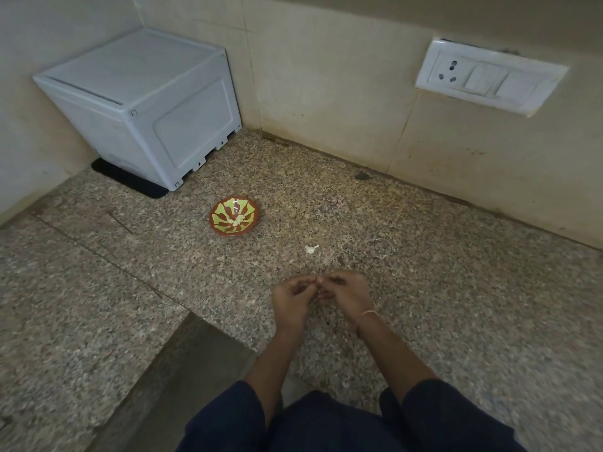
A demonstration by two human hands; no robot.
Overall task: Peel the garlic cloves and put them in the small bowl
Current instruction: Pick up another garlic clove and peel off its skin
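Observation:
A small red-brown bowl (234, 216) with a yellow-green pattern sits on the speckled granite counter (424, 288); a few peeled white garlic cloves (237, 219) lie inside it. A loose white garlic piece (310, 248) lies on the counter to the right of the bowl. Nearer to me, my left hand (292, 300) and my right hand (347, 293) meet fingertip to fingertip, pinching a small garlic clove (318, 279) between them. The clove is mostly hidden by the fingers.
A white plastic box (140, 109) on a black mat stands in the back left corner. Tiled walls close the back and left. A white socket and switch plate (489, 76) is on the back wall. The counter drops to a step at the lower left.

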